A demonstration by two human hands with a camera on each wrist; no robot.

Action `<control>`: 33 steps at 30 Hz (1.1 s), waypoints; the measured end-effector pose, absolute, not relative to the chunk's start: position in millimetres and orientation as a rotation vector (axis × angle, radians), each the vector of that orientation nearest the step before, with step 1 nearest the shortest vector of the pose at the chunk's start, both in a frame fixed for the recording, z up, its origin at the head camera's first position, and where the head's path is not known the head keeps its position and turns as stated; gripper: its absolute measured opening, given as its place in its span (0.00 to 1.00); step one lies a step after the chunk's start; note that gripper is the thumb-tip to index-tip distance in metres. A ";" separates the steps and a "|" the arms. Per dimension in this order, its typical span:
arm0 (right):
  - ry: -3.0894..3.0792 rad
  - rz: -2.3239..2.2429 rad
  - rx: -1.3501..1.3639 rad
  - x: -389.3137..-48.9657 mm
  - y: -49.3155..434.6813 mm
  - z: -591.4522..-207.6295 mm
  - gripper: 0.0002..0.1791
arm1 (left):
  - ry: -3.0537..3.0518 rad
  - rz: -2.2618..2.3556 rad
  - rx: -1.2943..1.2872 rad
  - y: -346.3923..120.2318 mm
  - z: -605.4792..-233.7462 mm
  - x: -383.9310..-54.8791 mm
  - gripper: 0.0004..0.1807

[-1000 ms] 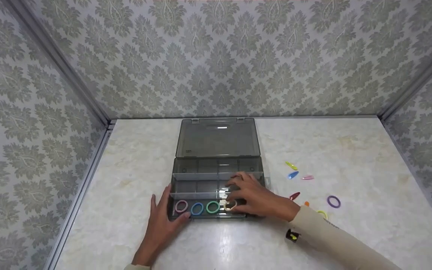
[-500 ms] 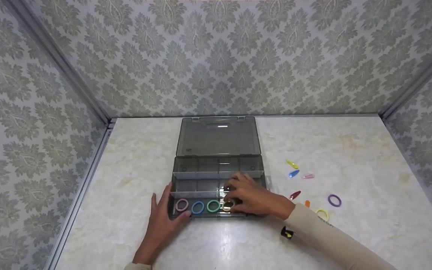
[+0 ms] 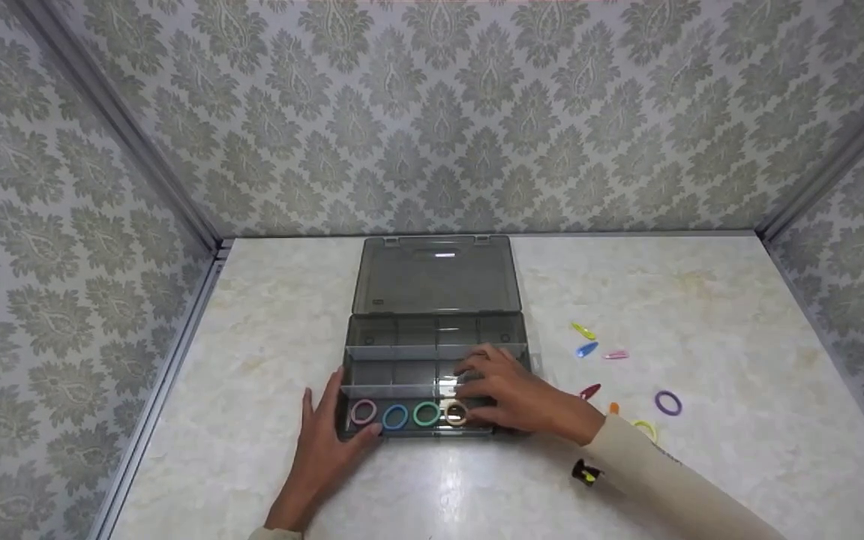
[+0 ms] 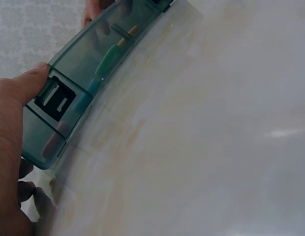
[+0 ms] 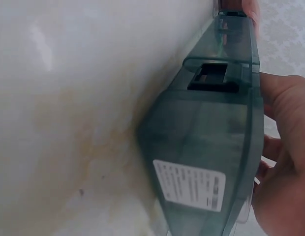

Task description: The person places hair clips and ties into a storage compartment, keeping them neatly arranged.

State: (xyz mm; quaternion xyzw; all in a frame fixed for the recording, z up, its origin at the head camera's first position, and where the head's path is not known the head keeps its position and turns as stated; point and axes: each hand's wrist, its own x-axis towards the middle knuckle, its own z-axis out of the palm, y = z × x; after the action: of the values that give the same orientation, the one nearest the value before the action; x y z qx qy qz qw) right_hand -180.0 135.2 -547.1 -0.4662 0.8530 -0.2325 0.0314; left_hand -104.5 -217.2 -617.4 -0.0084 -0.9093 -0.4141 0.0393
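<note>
A dark see-through compartment box (image 3: pixel 394 391) lies with its lid (image 3: pixel 436 277) folded back. In its front row sit a pink hair tie (image 3: pixel 363 412), a blue hair tie (image 3: pixel 395 417), a green hair tie (image 3: pixel 426 414) and a cream hair tie (image 3: pixel 456 412). My left hand (image 3: pixel 327 442) grips the front left corner, thumb on the front rim and fingers along the side. Over the right end is my right hand (image 3: pixel 511 394), fingers loosely bent, thumb tip right beside the cream tie. In the right wrist view, this hand (image 5: pixel 290 147) is above the box's labelled side (image 5: pixel 201 147).
To the right lie yellow (image 3: pixel 583 331), blue (image 3: pixel 586 349), pink (image 3: pixel 616 355) and red hair clips (image 3: pixel 590 391). Nearer are a purple hair tie (image 3: pixel 668 403), a yellow hair tie (image 3: pixel 646 430) partly under the sleeve, an orange piece (image 3: pixel 613 408) and a dark clip (image 3: pixel 586 472).
My right hand has drawn slightly right, off the cream hair tie, which now shows whole in the front row. The left hand has stayed at the corner.
</note>
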 end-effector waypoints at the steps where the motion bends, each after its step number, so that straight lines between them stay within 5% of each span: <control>1: 2.634 -0.748 -1.435 -179.4 138.0 -547.2 0.14 | -2.793 -1.263 -0.025 -217.2 -617.3 -104.3 0.63; 33: 2.997 -1.514 -0.958 -177.0 252.2 -581.4 0.15 | -2.769 -1.204 -0.077 -216.6 -619.0 -105.1 0.63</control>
State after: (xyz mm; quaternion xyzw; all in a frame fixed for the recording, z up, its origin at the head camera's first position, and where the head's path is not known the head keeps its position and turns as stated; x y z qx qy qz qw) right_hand -177.0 252.2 -581.4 -0.2700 0.8452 -0.4270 -0.1742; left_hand -105.1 -216.6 -619.0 -0.0256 -0.9150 -0.3980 0.0607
